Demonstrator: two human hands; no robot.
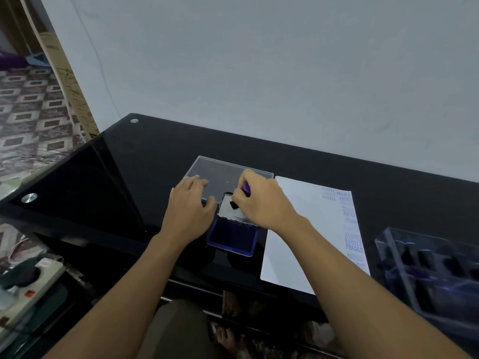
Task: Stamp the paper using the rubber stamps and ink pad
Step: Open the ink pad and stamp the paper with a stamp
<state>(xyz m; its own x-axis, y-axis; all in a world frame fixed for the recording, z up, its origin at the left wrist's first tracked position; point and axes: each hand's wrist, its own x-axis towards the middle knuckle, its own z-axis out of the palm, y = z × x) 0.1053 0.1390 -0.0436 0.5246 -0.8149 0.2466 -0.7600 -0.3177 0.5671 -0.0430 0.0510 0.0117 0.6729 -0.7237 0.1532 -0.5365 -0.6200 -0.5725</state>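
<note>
Dim, flat indoor light. The glossy black bench [145, 161] mirrors the pale wall [285, 73]. Wide-angle bending curves its edges; overall focus is soft, stamped text blurry.

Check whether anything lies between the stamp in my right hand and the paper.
Nothing visible does. The right hand holds the purple stamp over the open ink pad, and the paper lies just right of the pad, its left part bare. The left hand rests on the pad's other side.
</note>
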